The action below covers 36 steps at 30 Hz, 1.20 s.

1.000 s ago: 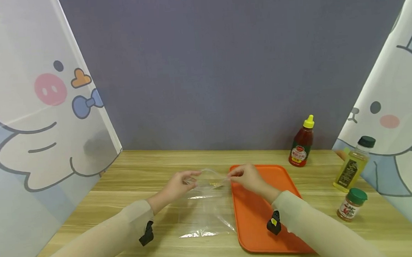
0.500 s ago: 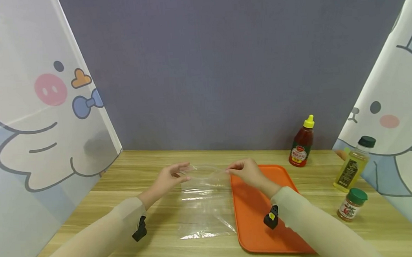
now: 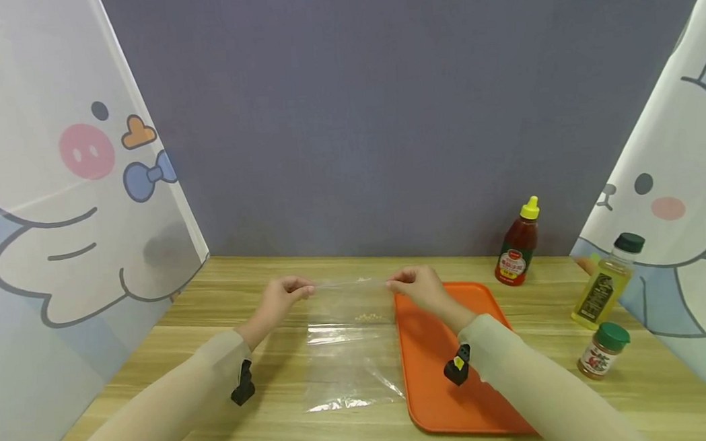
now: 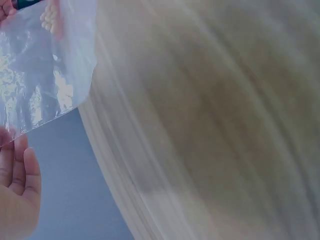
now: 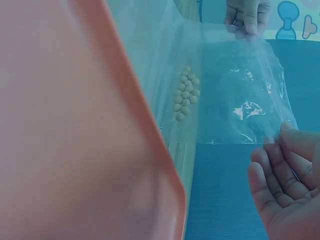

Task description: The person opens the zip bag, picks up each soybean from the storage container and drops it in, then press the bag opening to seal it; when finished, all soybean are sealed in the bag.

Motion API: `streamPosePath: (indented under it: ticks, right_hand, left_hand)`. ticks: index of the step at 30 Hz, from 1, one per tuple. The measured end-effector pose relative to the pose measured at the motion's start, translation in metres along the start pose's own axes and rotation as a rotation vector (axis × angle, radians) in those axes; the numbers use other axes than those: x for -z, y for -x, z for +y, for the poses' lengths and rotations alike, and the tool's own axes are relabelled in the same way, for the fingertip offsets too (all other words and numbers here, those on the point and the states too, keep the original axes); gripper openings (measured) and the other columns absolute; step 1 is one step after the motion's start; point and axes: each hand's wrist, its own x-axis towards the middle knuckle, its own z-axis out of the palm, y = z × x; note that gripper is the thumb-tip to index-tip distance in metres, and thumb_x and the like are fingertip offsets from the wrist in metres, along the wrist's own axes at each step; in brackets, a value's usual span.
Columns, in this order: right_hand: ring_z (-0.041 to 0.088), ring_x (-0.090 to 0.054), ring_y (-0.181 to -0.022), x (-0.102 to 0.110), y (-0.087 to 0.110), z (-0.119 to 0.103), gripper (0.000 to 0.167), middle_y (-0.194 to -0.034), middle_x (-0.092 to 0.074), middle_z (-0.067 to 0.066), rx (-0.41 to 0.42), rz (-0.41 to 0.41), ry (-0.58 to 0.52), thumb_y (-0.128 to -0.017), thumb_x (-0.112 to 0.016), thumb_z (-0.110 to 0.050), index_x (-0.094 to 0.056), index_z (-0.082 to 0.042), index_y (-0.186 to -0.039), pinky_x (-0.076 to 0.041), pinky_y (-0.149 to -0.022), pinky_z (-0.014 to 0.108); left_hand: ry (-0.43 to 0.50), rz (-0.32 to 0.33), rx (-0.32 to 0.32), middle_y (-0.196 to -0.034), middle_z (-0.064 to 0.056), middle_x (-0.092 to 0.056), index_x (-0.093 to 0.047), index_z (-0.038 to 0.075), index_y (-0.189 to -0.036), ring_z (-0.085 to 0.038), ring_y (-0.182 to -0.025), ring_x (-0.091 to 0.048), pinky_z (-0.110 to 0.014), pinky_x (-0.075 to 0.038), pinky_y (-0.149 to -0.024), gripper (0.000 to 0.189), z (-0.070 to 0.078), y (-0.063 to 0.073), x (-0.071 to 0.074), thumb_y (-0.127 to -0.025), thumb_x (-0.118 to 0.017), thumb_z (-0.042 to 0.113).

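Observation:
A clear plastic bag [image 3: 350, 372] lies partly on the wooden table, its far end lifted and stretched between my two hands. My left hand [image 3: 277, 303] pinches the far left corner between thumb and forefinger. At the far right corner, my right hand [image 3: 423, 292] pinches the film the same way. Small round cream-coloured beans or balls [image 5: 185, 95] lie clustered under the film, and also show as a pale patch [image 3: 368, 317] in the head view. In the right wrist view the other fingers of the right hand [image 5: 287, 185] are loosely bent below the film.
An orange tray [image 3: 443, 404] lies right of the bag, under my right forearm. Beyond it stand a red sauce bottle [image 3: 515, 251], a bottle of yellow oil [image 3: 601, 293] and a green-lidded spice jar [image 3: 600, 354]. A grey panel [image 3: 347, 126] closes off the back.
My left hand has moved left and slightly away from me, and its fingers have closed on the corner. The bag's far edge, bowed apart earlier, is now straight and taut. My right hand rose slightly.

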Motion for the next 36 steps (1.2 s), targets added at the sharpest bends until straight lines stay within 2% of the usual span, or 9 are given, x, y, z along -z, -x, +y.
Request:
streamPosePath:
  ticks: [7, 13, 19, 22, 24, 27, 30, 33, 36]
  right_hand:
    - [0.037, -0.066, -0.091, -0.006, -0.006, -0.001, 0.016, -0.086, -0.073, 0.01, -0.041, 0.016, -0.068, -0.087, -0.073, -0.019, -0.075, -0.005, -0.095, -0.057, -0.081, 0.049]
    - [0.034, -0.068, -0.084, -0.013, -0.011, -0.001, 0.015, -0.08, -0.073, 0.01, -0.05, 0.046, -0.082, -0.087, -0.072, -0.015, -0.075, -0.001, -0.092, -0.057, -0.081, 0.049]
    - [0.027, -0.068, -0.078, -0.017, -0.012, -0.003, 0.013, -0.077, -0.073, 0.007, -0.051, 0.074, -0.045, -0.086, -0.073, -0.014, -0.076, -0.002, -0.089, -0.059, -0.069, 0.035]
    - [0.029, -0.068, -0.078, -0.018, -0.013, -0.004, 0.013, -0.076, -0.073, 0.007, -0.054, 0.085, -0.036, -0.086, -0.074, -0.015, -0.077, -0.003, -0.089, -0.055, -0.063, 0.025]
    - [0.032, -0.068, -0.08, -0.018, -0.013, -0.005, 0.013, -0.077, -0.073, 0.008, -0.054, 0.085, -0.039, -0.086, -0.074, -0.015, -0.077, -0.003, -0.089, -0.054, -0.062, 0.023]
    - [0.035, -0.068, -0.083, -0.017, -0.013, -0.004, 0.013, -0.078, -0.074, 0.01, -0.045, 0.076, -0.042, -0.086, -0.073, -0.015, -0.077, -0.002, -0.09, -0.054, -0.062, 0.023]
    - [0.037, -0.067, -0.085, -0.016, -0.013, -0.003, 0.013, -0.081, -0.073, 0.013, -0.031, 0.059, -0.04, -0.087, -0.072, -0.014, -0.076, -0.002, -0.09, -0.055, -0.063, 0.025]
    - [0.038, -0.067, -0.086, -0.016, -0.012, -0.001, 0.013, -0.083, -0.073, 0.017, -0.026, 0.041, -0.059, -0.088, -0.071, -0.013, -0.076, -0.002, -0.092, -0.058, -0.069, 0.034]
    - [0.036, -0.067, -0.084, -0.017, -0.012, 0.001, 0.013, -0.084, -0.073, 0.016, -0.024, 0.042, -0.071, -0.088, -0.071, -0.012, -0.076, -0.002, -0.094, -0.059, -0.075, 0.043]
  left_hand:
    - [-0.046, 0.039, 0.027, -0.096, -0.015, -0.073, -0.074, 0.002, -0.099, -0.033, -0.092, -0.067, -0.042, -0.057, -0.077, 0.018, -0.004, -0.012, 0.007, -0.09, -0.069, 0.017]
    - [-0.085, 0.034, 0.026, -0.099, -0.013, -0.073, -0.074, 0.004, -0.1, -0.035, -0.095, -0.065, -0.03, -0.054, -0.074, 0.019, -0.005, -0.019, 0.013, -0.091, -0.067, 0.019]
    - [-0.108, 0.037, 0.035, -0.093, -0.012, -0.073, -0.074, 0.003, -0.094, -0.03, -0.083, -0.062, -0.025, -0.045, -0.064, 0.016, -0.004, -0.021, 0.014, -0.09, -0.068, 0.018]
    - [-0.116, 0.045, 0.039, -0.089, -0.01, -0.073, -0.074, 0.004, -0.091, -0.021, -0.072, -0.055, -0.022, -0.041, -0.058, 0.015, -0.006, -0.022, 0.014, -0.089, -0.069, 0.017]
    - [-0.12, 0.039, 0.03, -0.088, -0.01, -0.073, -0.074, 0.004, -0.091, -0.021, -0.072, -0.055, -0.022, -0.041, -0.058, 0.015, -0.008, -0.022, 0.014, -0.089, -0.069, 0.018]
    - [-0.108, 0.02, 0.006, -0.092, -0.011, -0.073, -0.074, 0.003, -0.093, -0.026, -0.078, -0.06, -0.024, -0.045, -0.062, 0.016, -0.011, -0.023, 0.016, -0.089, -0.069, 0.019]
    - [-0.086, -0.026, -0.013, -0.099, -0.012, -0.073, -0.073, 0.001, -0.099, -0.029, -0.09, -0.065, -0.032, -0.055, -0.073, 0.02, -0.013, -0.024, 0.02, -0.089, -0.07, 0.018]
    - [-0.055, -0.096, -0.016, -0.106, -0.016, -0.072, -0.07, 0.0, -0.11, -0.028, -0.097, -0.067, -0.04, -0.058, -0.085, 0.027, -0.014, -0.024, 0.024, -0.089, -0.07, 0.016]
    - [-0.075, -0.152, -0.034, -0.117, -0.019, -0.068, -0.064, 0.001, -0.122, -0.031, -0.105, -0.065, -0.044, -0.056, -0.092, 0.038, -0.01, -0.025, 0.027, -0.088, -0.071, 0.016]
